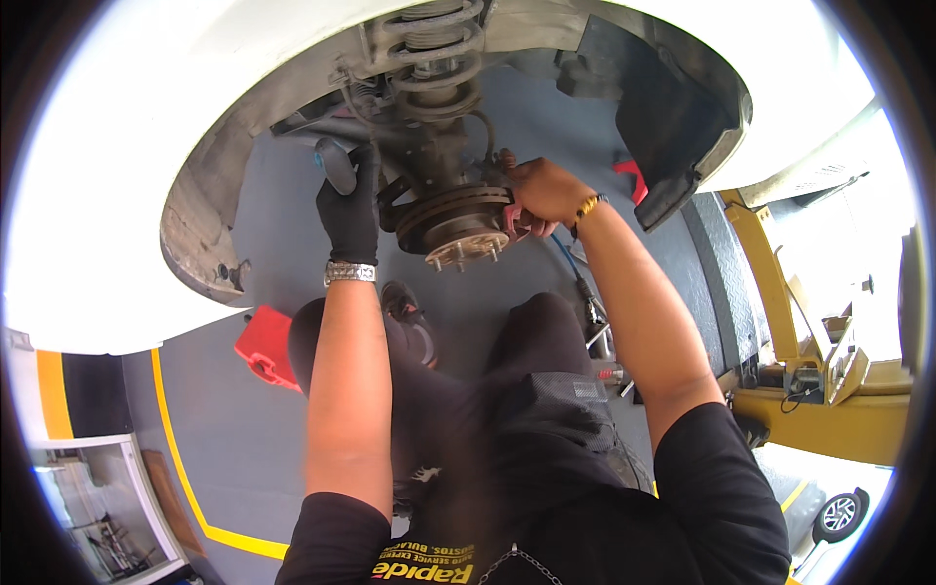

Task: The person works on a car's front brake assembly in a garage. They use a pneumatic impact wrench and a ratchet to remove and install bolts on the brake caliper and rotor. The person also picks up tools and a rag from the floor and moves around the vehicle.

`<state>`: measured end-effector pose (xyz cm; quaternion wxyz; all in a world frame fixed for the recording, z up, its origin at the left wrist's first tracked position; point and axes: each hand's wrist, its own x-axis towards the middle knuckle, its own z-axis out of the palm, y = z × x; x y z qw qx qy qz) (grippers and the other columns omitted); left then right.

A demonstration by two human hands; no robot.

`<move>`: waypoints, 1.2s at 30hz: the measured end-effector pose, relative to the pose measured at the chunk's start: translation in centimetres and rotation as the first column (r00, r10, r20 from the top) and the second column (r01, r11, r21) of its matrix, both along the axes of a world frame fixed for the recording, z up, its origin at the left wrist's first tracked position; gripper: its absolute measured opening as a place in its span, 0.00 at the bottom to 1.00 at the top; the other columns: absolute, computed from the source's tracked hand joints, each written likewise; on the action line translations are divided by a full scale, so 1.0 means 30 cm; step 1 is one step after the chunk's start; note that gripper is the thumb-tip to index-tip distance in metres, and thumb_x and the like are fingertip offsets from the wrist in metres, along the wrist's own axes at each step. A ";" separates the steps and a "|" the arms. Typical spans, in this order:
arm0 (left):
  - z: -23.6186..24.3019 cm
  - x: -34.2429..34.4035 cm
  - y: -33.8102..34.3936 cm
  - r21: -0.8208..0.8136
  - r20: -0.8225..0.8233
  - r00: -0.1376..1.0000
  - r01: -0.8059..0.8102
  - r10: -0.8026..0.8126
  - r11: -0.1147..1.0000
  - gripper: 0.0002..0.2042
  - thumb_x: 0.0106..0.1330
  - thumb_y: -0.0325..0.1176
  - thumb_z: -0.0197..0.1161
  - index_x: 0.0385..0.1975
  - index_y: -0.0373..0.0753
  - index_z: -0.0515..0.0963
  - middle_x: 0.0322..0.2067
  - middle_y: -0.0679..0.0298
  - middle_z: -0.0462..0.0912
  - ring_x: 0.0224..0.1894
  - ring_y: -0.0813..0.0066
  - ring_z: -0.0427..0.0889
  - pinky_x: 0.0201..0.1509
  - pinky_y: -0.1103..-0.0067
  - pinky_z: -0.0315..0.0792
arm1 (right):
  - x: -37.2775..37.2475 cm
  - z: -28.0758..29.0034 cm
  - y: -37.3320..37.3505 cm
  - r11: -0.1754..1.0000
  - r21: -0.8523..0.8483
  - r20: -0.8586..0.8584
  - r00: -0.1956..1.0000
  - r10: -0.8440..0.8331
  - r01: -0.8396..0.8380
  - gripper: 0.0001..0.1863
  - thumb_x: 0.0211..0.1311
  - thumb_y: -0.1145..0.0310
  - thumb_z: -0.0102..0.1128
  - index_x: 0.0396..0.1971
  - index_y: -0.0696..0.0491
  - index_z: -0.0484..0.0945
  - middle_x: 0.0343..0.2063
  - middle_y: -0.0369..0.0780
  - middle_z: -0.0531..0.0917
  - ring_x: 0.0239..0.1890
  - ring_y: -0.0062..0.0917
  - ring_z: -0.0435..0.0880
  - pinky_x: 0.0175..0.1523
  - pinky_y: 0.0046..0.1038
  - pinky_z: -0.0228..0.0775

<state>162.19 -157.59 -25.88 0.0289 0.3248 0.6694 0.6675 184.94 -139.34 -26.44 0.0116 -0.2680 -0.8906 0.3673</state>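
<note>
My left hand [348, 210], in a black glove, is closed around a grey rounded tool handle [336, 166] with a blue mark on its end. The rest of that tool is hidden. It is held just left of the brake disc [453, 216], which sits on the hub with several wheel studs pointing toward me. My bare right hand [551, 193] is curled around the disc's right side, gripping the brake caliper. A reddish part [511, 220] shows beside its fingers. Above the hub stand the coil spring [435, 49] and strut.
The white car's wheel arch surrounds the work, with a dark liner [673, 127] hanging at right. A red case [267, 349] lies on the floor left of my knee. A blue hose [565, 255] and tools lie at right, near a yellow lift [819, 414].
</note>
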 end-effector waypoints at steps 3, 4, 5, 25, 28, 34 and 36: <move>0.010 0.019 -0.002 -0.037 0.016 1.000 -0.003 0.004 0.999 0.19 0.67 0.45 0.68 0.34 0.30 0.83 0.23 0.63 0.83 0.26 0.73 0.79 0.33 0.72 0.73 | -0.056 0.077 0.044 0.951 0.185 0.192 0.958 0.211 -0.246 0.14 0.65 0.69 0.47 0.40 0.62 0.79 0.16 0.42 0.79 0.13 0.27 0.80 0.17 0.28 0.73; -0.008 0.003 0.002 -0.022 0.007 1.000 -0.023 0.024 0.999 0.19 0.67 0.45 0.68 0.33 0.29 0.83 0.23 0.62 0.83 0.26 0.72 0.79 0.33 0.71 0.73 | -0.076 0.125 0.041 0.935 0.199 0.270 0.934 0.236 -0.294 0.14 0.64 0.70 0.47 0.36 0.62 0.80 0.15 0.42 0.79 0.13 0.27 0.80 0.17 0.28 0.73; -0.019 -0.017 -0.005 -0.014 -0.006 0.998 -0.058 0.058 0.998 0.20 0.67 0.45 0.68 0.32 0.29 0.83 0.22 0.61 0.83 0.26 0.70 0.80 0.34 0.71 0.73 | -0.119 0.179 0.030 0.942 0.155 0.356 0.906 0.228 -0.299 0.13 0.63 0.71 0.47 0.32 0.62 0.80 0.15 0.42 0.78 0.13 0.27 0.79 0.17 0.28 0.73; 0.020 0.054 0.124 0.139 0.242 0.969 -0.072 0.037 0.988 0.13 0.68 0.39 0.67 0.37 0.33 0.82 0.26 0.68 0.78 0.25 0.81 0.73 0.25 0.80 0.67 | -0.250 0.362 0.271 0.961 -0.274 0.377 0.915 0.141 -0.036 0.12 0.57 0.65 0.57 0.17 0.55 0.76 0.14 0.38 0.76 0.11 0.20 0.68 0.15 0.25 0.60; -0.012 -0.003 0.127 0.171 0.215 0.971 -0.145 0.106 0.975 0.13 0.67 0.36 0.67 0.40 0.31 0.82 0.30 0.65 0.82 0.31 0.77 0.78 0.29 0.77 0.72 | -0.265 0.314 0.206 0.944 0.021 0.405 0.866 0.293 -0.329 0.12 0.57 0.67 0.57 0.18 0.56 0.78 0.15 0.40 0.78 0.13 0.25 0.74 0.17 0.30 0.64; -0.034 -0.033 0.145 0.104 0.217 0.976 -0.045 0.021 0.994 0.11 0.65 0.33 0.68 0.39 0.31 0.82 0.33 0.65 0.84 0.33 0.77 0.78 0.35 0.75 0.73 | -0.293 0.388 0.161 0.946 -0.004 0.542 0.794 0.275 -0.325 0.11 0.57 0.68 0.55 0.21 0.59 0.79 0.19 0.43 0.80 0.16 0.27 0.79 0.21 0.33 0.73; -0.038 -0.020 0.151 0.118 0.193 0.981 -0.018 -0.005 0.993 0.10 0.64 0.32 0.69 0.38 0.31 0.82 0.33 0.65 0.84 0.34 0.78 0.78 0.35 0.76 0.74 | -0.321 0.437 0.110 0.966 -0.027 0.574 0.787 0.225 -0.257 0.10 0.57 0.71 0.53 0.24 0.61 0.79 0.21 0.45 0.80 0.19 0.29 0.81 0.23 0.34 0.74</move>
